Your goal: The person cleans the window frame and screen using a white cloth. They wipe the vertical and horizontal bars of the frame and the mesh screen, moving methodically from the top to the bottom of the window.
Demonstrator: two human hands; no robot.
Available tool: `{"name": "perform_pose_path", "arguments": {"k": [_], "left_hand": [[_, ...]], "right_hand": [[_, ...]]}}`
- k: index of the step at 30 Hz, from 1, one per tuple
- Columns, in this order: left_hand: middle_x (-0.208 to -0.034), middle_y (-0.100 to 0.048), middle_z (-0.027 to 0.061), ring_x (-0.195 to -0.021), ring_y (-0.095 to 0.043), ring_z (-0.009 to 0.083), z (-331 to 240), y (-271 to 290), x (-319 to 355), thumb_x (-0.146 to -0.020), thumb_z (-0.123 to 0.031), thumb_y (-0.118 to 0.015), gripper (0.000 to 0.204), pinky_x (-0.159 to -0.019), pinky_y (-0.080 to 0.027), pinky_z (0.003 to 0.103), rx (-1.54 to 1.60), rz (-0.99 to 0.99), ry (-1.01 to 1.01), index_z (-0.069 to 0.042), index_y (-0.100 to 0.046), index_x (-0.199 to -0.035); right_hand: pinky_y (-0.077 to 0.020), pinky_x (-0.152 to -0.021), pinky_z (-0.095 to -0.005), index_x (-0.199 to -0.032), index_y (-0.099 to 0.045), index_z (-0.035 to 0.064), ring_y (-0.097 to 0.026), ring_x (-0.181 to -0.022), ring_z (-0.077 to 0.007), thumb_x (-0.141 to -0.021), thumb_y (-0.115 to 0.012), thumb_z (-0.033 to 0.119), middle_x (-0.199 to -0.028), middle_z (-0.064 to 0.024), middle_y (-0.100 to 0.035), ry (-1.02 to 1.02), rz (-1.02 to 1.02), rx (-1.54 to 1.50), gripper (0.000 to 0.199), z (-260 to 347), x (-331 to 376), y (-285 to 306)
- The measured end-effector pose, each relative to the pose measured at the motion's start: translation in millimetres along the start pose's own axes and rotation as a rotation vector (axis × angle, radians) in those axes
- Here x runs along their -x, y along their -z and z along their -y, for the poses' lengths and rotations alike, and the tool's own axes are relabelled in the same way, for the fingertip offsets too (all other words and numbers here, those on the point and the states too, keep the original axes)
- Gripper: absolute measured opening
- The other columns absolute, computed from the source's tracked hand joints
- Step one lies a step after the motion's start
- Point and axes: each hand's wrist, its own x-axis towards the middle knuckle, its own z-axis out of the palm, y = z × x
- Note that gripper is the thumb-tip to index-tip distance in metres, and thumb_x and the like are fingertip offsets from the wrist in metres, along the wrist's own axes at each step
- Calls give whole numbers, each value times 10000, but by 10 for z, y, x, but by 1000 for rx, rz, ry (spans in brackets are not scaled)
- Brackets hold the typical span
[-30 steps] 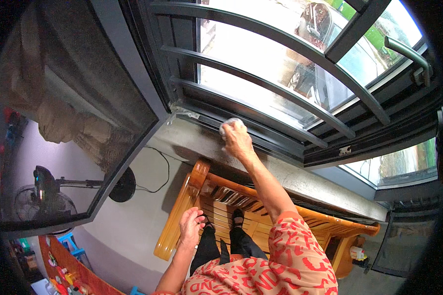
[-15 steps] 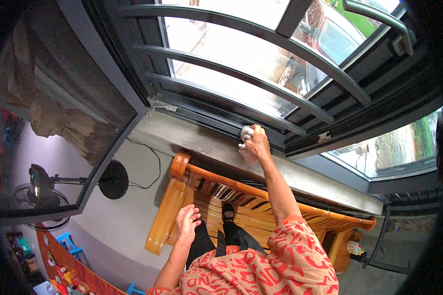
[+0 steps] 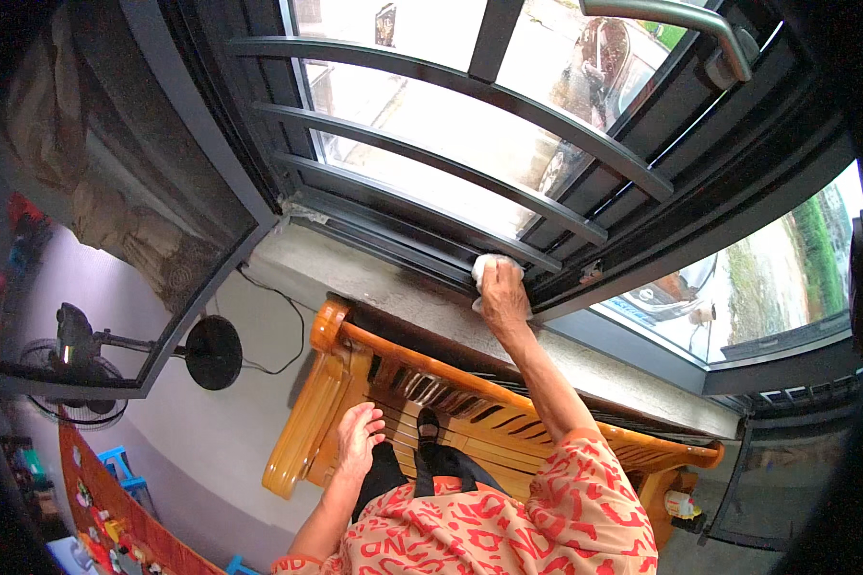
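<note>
Far left of the frame: a standing fan (image 3: 72, 359) against a pale wall, reflected in an open window pane (image 3: 115, 211). Left of centre, low down: left hand (image 3: 358, 439) lying flat, fingers spread and loosely curled, on the wide arm of an orange wooden bench (image 3: 307, 422); holding nothing. Centre: grey concrete sill (image 3: 384, 287) below dark window bars (image 3: 431, 144). Just right of centre: right hand (image 3: 501, 295) pressed down over a white cloth (image 3: 490, 268), against the window's bottom track where sill meets frame. Lower right: red patterned sleeve (image 3: 594, 508). Upper right: window handle (image 3: 676, 19).
</note>
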Motion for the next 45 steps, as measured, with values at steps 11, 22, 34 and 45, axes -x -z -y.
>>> {"name": "perform_pose_path", "arguments": {"k": [11,22,34,45], "left_hand": [[-951,-643,38,-770,-613,124,135,-215,3,-933,-210,-583,213,-602,-497,267,21,-22,-11,-100,-560,-1113],[-965,-639,31,-774,-603,117,-99,30,-146,-935,-223,-579,225,-611,-488,265,39,-62,-16,-97,-563,-1121],[-963,-627,55,-796,-600,168,-423,716,-220,-928,-201,-567,221,-633,-489,324,168,-168,-31,-98,-550,-1123],[-946,-615,39,-773,-586,156,-618,1215,-383,-897,-230,-626,255,-616,-476,315,182,-203,-35,-111,-552,-1110]], "right_hand": [[-542,-737,-410,-1069,-577,-51,-589,-975,-342,-752,-625,39,-1041,-208,-582,135,248,-7,334,-61,-6,214],[-484,-655,-335,-1185,-540,217,-538,-1010,-254,-779,-610,118,-1184,-71,-509,341,-138,131,423,190,-388,-366],[-541,-618,-442,-835,-750,124,-566,-976,-343,-830,-577,200,-1013,-99,-574,76,452,252,189,328,-479,-108],[-478,-749,-354,-1240,-545,60,-485,-1024,-255,-818,-554,168,-1124,-93,-477,474,75,97,435,1928,-1688,-756]]}}
